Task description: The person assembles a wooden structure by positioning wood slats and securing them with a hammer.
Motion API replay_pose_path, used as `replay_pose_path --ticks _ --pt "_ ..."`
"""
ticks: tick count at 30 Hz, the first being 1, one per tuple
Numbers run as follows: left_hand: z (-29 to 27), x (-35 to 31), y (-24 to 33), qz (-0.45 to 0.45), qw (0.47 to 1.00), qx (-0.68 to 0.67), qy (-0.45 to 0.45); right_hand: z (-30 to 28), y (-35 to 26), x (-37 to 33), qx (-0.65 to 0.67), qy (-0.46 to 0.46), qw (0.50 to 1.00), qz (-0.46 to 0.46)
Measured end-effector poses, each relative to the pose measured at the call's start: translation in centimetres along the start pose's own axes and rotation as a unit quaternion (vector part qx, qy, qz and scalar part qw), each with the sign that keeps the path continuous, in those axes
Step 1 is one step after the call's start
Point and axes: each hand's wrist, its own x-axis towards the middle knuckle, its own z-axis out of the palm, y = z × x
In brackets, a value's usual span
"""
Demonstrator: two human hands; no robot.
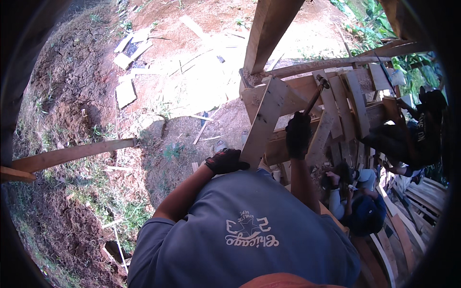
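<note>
My right hand (298,134), in a dark glove, is closed around the handle of a hammer (315,97). The hammer's head points up and away, over boards on the wooden frame. A pale wooden board (265,117) slants from just in front of my chest up toward the frame's corner. At its near end, my left hand (225,162), also dark-gloved, is closed on the edge; the fingertips are partly hidden. Several more boards (353,103) lean or lie across the frame to the right of the hammer.
A thick wooden post (269,36) rises at the far side. Two people work close on my right, one in dark clothes (408,134) and one in a dark cap (367,213). Planks (420,204) lie beyond them. A beam (72,156) juts in from the left; wood scraps (126,93) litter the ground.
</note>
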Motion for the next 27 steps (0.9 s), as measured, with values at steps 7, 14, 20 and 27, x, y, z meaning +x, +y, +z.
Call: replay_pose_path --ticks 7,14,20,27 --pt "3.2 0.8 2.3 0.113 0.989 0.083 0.047 2.4 2.3 -7.2 0.392 -0.061 0.831 0.39" --pt "5.6 2.0 -1.1 0.195 0.967 0.146 0.076 -2.4 -2.3 -8.5 -0.013 -0.043 0.975 0.216" --pt "5.8 2.5 -3.1 0.349 0.904 0.146 0.199 -4.4 -4.7 -11.8 -0.008 0.055 0.983 0.175" --pt "4.7 0.5 -1.9 0.367 0.892 0.136 0.225 -6.7 -7.8 -12.1 0.01 0.075 0.982 0.174"
